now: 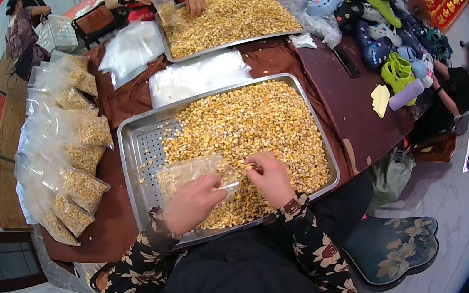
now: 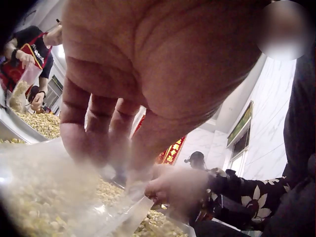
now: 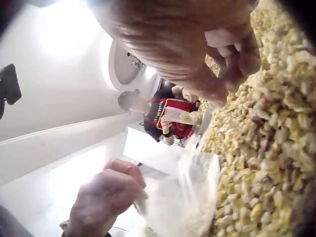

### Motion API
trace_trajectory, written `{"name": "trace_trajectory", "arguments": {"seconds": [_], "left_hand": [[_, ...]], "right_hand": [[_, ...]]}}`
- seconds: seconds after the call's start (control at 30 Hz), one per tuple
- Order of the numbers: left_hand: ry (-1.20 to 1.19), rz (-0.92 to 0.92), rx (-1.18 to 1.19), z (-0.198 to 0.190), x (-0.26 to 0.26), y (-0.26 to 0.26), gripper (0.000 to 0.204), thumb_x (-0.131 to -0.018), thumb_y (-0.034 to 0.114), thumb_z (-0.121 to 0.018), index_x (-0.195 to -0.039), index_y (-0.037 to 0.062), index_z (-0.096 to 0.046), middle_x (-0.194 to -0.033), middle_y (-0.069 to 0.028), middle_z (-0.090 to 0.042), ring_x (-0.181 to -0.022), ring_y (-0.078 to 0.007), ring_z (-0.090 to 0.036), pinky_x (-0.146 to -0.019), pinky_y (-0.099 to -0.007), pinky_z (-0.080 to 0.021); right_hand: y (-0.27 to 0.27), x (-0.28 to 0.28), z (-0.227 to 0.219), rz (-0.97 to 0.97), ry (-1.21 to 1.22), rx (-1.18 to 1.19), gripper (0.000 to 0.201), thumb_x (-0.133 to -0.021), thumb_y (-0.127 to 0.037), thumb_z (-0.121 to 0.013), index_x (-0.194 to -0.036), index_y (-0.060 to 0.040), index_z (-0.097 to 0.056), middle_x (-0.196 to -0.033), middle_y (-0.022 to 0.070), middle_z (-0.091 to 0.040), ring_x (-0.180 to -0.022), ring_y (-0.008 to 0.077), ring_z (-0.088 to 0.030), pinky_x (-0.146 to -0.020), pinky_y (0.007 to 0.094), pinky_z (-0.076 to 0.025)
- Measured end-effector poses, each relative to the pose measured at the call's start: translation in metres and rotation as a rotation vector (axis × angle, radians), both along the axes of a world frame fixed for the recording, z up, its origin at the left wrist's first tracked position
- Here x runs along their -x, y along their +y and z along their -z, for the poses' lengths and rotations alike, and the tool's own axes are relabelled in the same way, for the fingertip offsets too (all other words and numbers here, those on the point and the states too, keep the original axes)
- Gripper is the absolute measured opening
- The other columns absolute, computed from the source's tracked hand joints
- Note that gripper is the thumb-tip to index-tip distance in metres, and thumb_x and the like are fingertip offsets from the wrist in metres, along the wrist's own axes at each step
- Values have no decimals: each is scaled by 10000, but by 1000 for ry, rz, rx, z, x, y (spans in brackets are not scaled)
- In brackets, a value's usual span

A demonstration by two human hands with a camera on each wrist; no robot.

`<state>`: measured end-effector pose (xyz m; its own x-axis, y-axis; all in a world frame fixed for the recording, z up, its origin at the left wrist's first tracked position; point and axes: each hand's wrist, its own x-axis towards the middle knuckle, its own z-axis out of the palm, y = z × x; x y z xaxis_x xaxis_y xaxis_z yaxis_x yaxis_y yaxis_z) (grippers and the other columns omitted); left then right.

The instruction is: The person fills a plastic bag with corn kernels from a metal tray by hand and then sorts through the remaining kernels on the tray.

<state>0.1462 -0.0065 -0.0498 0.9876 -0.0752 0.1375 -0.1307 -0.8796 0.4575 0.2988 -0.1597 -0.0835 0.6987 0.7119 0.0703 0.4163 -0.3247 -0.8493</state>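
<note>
A clear plastic bag (image 1: 198, 174) partly filled with dried corn kernels lies over the near left part of a perforated metal tray (image 1: 134, 144). My left hand (image 1: 195, 200) grips the bag by its near edge, fingers bent over the film. Close by the bag's right end, my right hand (image 1: 271, 180) has its fingers curled around a few corn kernels at the fingertips. Below both hands spreads the heap of loose corn kernels (image 1: 261, 120). In the right wrist view, the curled right fingers (image 3: 242, 59) hang just above the heap.
Filled bags (image 1: 88, 157) stand in a row at the left. Stacked flat bags (image 1: 196, 76) lie beyond my tray. Across the table, another person's hands (image 1: 194, 2) work at a second corn tray (image 1: 224, 41). Clogs (image 1: 380, 32), a phone (image 1: 346, 61) and a purple bottle (image 1: 407, 93) sit right.
</note>
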Motion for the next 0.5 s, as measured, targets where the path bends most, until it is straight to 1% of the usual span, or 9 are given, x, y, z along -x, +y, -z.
{"name": "trace_trajectory", "arguments": {"seconds": [0.07,0.13,0.2,0.27,0.3,0.33,0.4,0.43,0.5], "left_hand": [[-5,-1,4,1,0,0,208,-756,0,-570,-944,90,-569,-962,-84,-519,-847,-262,-563,-680,-354,-458],[-15,8,5,3,1,1,203,-758,5,-572,-942,90,-569,-964,-85,-519,-845,-263,-563,-681,-353,-458],[-19,3,8,1,2,1,200,-759,7,-573,-941,89,-569,-964,-86,-520,-846,-264,-563,-681,-352,-459],[-24,-2,12,0,2,2,198,-760,8,-574,-940,88,-569,-964,-87,-520,-846,-264,-563,-682,-351,-459],[-13,-6,8,0,3,1,195,-762,10,-575,-940,87,-568,-964,-88,-520,-849,-265,-564,-683,-351,-459],[-1,-9,6,0,3,1,193,-764,11,-575,-941,87,-568,-965,-89,-521,-851,-266,-564,-684,-351,-459],[-10,-5,12,2,2,0,192,-765,12,-576,-942,87,-568,-966,-90,-522,-853,-267,-564,-685,-352,-459],[-17,-4,14,3,2,1,191,-767,14,-576,-943,88,-567,-968,-91,-522,-856,-268,-564,-685,-353,-459],[-16,-2,10,4,2,2,192,-767,14,-576,-944,89,-568,-969,-91,-523,-857,-268,-564,-686,-354,-459]], "right_hand": [[12,12,-6,-50,-25,-17,161,-785,-88,-613,-929,-21,-638,-859,136,-602,-796,290,-587,-729,361,-475],[20,21,-7,-184,42,-71,179,-793,-83,-641,-965,-37,-648,-858,111,-602,-726,226,-587,-660,319,-475],[21,17,-5,-177,-5,-83,169,-805,-81,-635,-967,-41,-658,-854,107,-609,-728,212,-588,-657,306,-471],[16,6,-9,-80,71,-13,144,-812,-120,-627,-912,-21,-656,-859,128,-618,-817,281,-596,-730,348,-475],[11,-1,-2,-41,82,-49,133,-806,-90,-639,-921,-31,-670,-821,93,-612,-726,180,-580,-658,280,-458],[5,-9,3,-40,81,-47,133,-806,-90,-639,-921,-31,-670,-821,93,-612,-726,180,-580,-658,280,-458],[-11,-26,13,79,3,-21,145,-810,-102,-633,-930,-30,-670,-822,103,-611,-735,202,-590,-669,294,-466],[-20,-35,22,80,2,-20,145,-810,-102,-633,-930,-30,-670,-822,103,-611,-735,202,-590,-669,294,-466],[-34,-47,32,180,-156,107,192,-808,-137,-647,-971,-36,-659,-890,127,-603,-785,253,-599,-707,331,-478]]}}
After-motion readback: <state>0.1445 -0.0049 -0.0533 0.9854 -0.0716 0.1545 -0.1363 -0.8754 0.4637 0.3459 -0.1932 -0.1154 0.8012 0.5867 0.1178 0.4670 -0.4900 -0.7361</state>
